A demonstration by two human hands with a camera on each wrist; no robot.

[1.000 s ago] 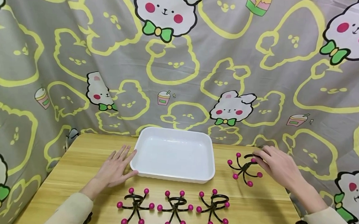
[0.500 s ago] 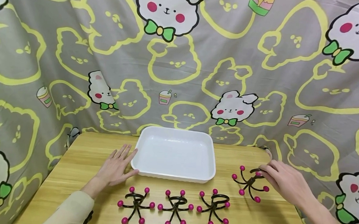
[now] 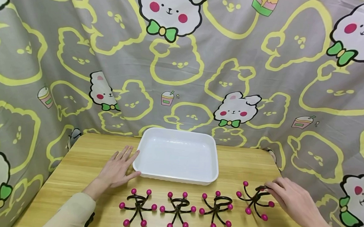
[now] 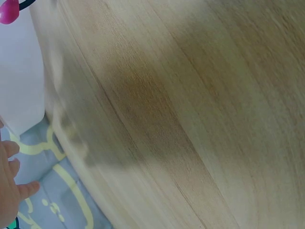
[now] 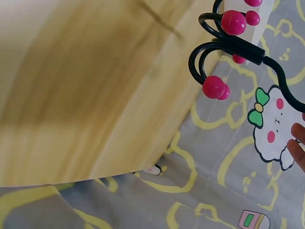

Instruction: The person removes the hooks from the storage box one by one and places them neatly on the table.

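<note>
My right hand [image 3: 295,202] pinches the curved top hook of a black multi-arm hanger [image 3: 255,199] with pink ball tips. In the right wrist view this hanger [image 5: 243,50] hangs tilted, arms spread, and only a few fingertips [image 5: 298,152] show at the edge. Three matching hangers, the left one [image 3: 137,205], the middle one [image 3: 177,209] and the right one [image 3: 216,209], stand in a row near the front. My left hand [image 3: 116,172] lies spread with straight fingers at the left side of a white tray [image 3: 175,179]; in the left wrist view its fingers [image 4: 14,183] appear at the edge.
The wooden table [image 3: 71,176] carries everything. A grey curtain [image 3: 184,75] with yellow outlines and white cartoon animals hangs behind and along both sides. A small dark-and-white object [image 3: 73,138] peeks out at the table's back left corner.
My right hand has brought its hanger from beside the tray toward the front, closer to the right end of the row. The left hand has stayed by the tray.
</note>
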